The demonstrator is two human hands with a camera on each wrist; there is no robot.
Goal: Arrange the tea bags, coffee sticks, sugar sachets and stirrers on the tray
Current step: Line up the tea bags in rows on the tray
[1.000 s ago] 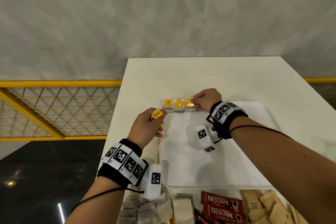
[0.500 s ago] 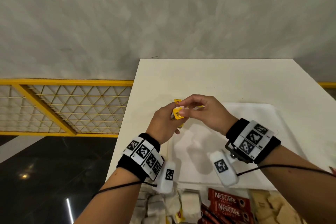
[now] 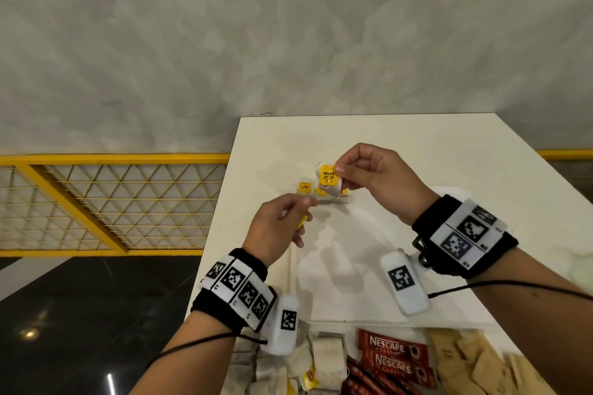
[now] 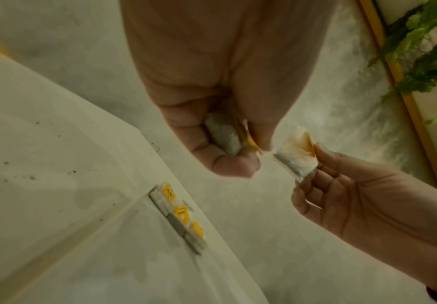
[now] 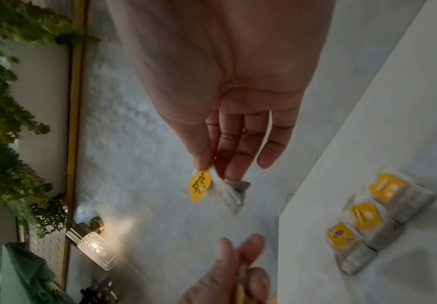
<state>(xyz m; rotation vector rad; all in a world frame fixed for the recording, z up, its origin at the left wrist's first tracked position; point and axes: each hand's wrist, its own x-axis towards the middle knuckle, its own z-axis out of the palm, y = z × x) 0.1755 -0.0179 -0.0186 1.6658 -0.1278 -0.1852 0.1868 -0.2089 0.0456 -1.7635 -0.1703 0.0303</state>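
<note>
Hands apart: right hand (image 3: pixel 373 176) pinches a tea bag (image 3: pixel 329 178) by its yellow tag, just above the row of three tea bags (image 3: pixel 322 192) at the tray's (image 3: pixel 369 282) far-left corner – right hand nearer. Left hand (image 3: pixel 277 228) grips another bag, apparently folded.

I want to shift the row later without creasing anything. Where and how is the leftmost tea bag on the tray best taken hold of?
Probably pinch the leftmost tea bag across its pouch's flat faces, coming from above at its free left end. It stands on edge in the tray's far corner, its right side against a neighbour.
</note>
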